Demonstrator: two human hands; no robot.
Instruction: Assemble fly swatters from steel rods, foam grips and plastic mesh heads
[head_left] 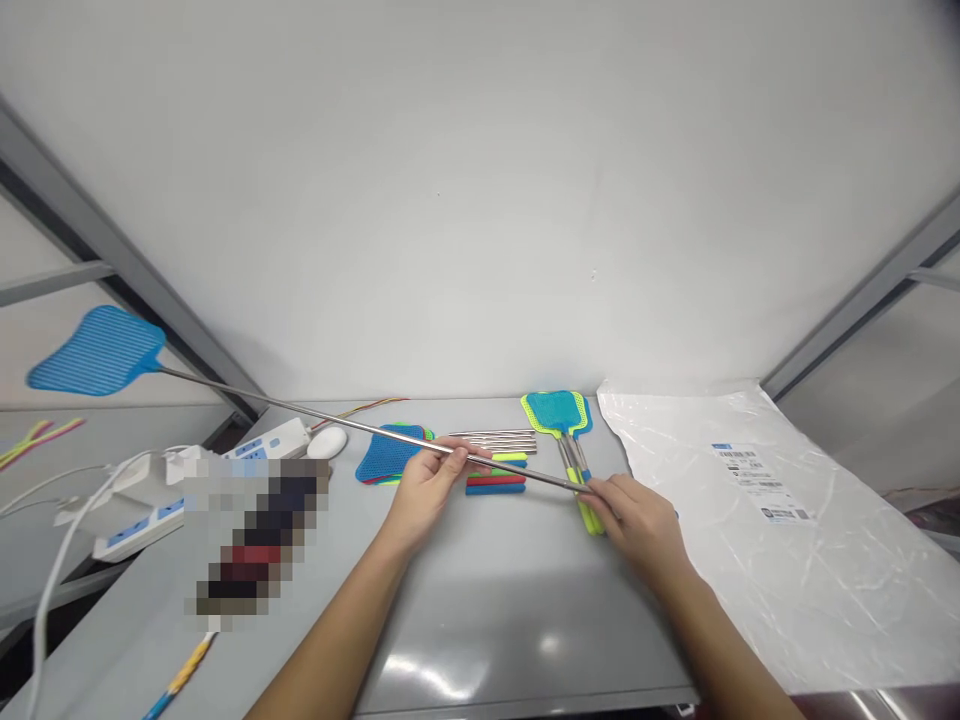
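Note:
A blue fly swatter (101,352) with a long, extended metal rod slants across the view above the table, its head at the far left. My left hand (429,492) pinches the rod near its middle. At the rod's lower right end, my right hand (636,520) is closed around it; any grip there is hidden by the fingers. Beyond my left hand lie loose swatter heads (390,455), blue on top, and a row of metal rods (499,441). Coloured handle grips (496,481) lie just under the held rod. Several swatters (556,412) with short rods are stacked near my right hand.
A white plastic bag (750,580) with a label covers the table's right side. On the left are power strips (139,530), white cables, a white mouse (327,442) and a pixelated object (259,545). A wall (480,200) and metal frame posts (135,250) bound the table (510,620).

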